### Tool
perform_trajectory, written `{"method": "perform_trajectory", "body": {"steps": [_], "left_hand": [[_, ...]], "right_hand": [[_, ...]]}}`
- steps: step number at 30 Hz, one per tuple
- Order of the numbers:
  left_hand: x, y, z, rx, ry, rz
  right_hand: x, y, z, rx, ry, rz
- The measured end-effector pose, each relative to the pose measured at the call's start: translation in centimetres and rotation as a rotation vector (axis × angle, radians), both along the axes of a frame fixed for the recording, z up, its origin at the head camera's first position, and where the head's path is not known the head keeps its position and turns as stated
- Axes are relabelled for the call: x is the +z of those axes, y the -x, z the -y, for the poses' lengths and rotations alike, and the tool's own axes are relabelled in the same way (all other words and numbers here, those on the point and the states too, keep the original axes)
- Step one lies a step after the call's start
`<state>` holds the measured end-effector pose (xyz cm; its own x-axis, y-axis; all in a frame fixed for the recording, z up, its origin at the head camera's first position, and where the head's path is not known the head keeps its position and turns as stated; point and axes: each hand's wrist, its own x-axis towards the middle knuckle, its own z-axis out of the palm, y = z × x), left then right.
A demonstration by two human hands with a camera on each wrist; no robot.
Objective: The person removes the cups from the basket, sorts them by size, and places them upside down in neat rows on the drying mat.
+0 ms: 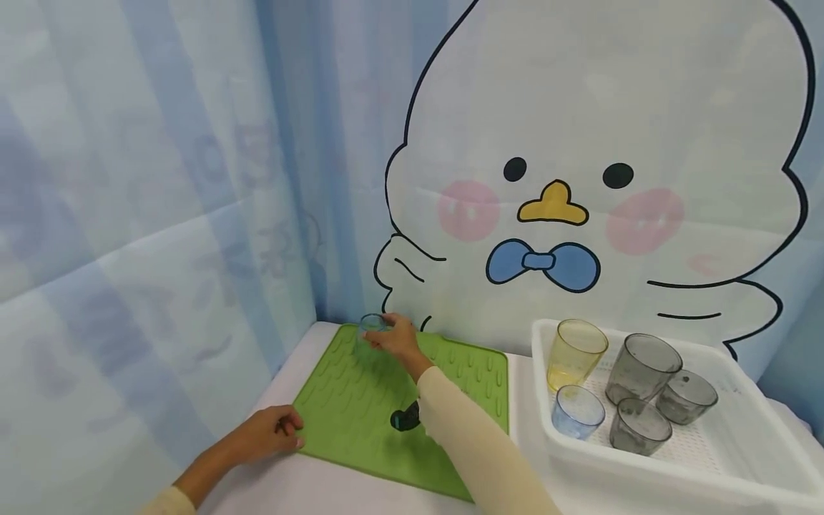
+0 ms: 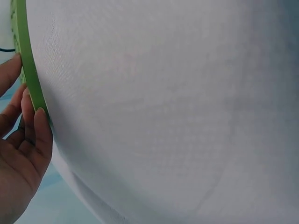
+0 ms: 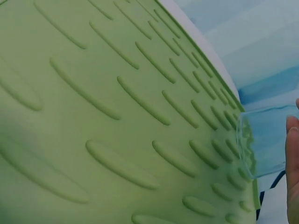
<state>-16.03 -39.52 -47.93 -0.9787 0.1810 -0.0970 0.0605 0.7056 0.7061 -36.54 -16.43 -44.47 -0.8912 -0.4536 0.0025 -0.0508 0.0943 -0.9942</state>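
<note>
My right hand (image 1: 398, 337) grips a clear, bluish drinking glass (image 1: 372, 323) at the far left corner of a green ridged drying mat (image 1: 360, 429). In the right wrist view that glass (image 3: 264, 140) overlaps the mat's far edge, with fingertips against its side. By the mat's near left corner is my left hand (image 1: 267, 433), holding nothing, its fingers loosely bent. The left wrist view has those fingertips (image 2: 43, 119) right at the mat's green edge (image 2: 32, 84).
A white tray (image 1: 766, 465) stands to the right of the mat. In it are a tall yellow glass (image 1: 576, 354), a small blue glass (image 1: 577, 413) and several grey glasses (image 1: 644, 368). A curtain (image 1: 161, 179) hangs along the left and back.
</note>
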Motion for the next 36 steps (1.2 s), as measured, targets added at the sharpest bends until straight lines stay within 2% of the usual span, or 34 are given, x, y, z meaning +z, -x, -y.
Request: {"method": "perform_trajectory", "body": {"steps": [2,5,11,19,23,30,36], "left_hand": [[0.0,-0.2,-0.1,0.005,0.002,0.001],[0.0,-0.2,-0.1,0.003,-0.003,-0.002],[-0.1,0.0,-0.3,-0.012,-0.03,-0.004],[-0.2,-0.2,0.0,0.012,-0.012,0.003],[-0.3,-0.2,0.0,0.017,-0.002,0.004],[-0.2,-0.2,-0.2,0.02,0.002,0.002],[0.0,-0.2,-0.2,0.033,0.013,-0.01]], "right_hand": [[-0.2,0.1,0.3,-0.013,-0.02,0.011],[-1.7,1.0,1.1,-0.048,-0.045,-0.003],[-2.1,1.8,1.9,-0.054,-0.024,0.022],[-2.7,2.3,3.2,-0.047,0.025,0.071],[-2.7,2.4,3.3,-0.052,0.007,0.079],[-2.2,2.5,2.5,0.021,-0.031,0.102],[-1.7,2.9,2.0,0.117,-0.107,0.063]]}}
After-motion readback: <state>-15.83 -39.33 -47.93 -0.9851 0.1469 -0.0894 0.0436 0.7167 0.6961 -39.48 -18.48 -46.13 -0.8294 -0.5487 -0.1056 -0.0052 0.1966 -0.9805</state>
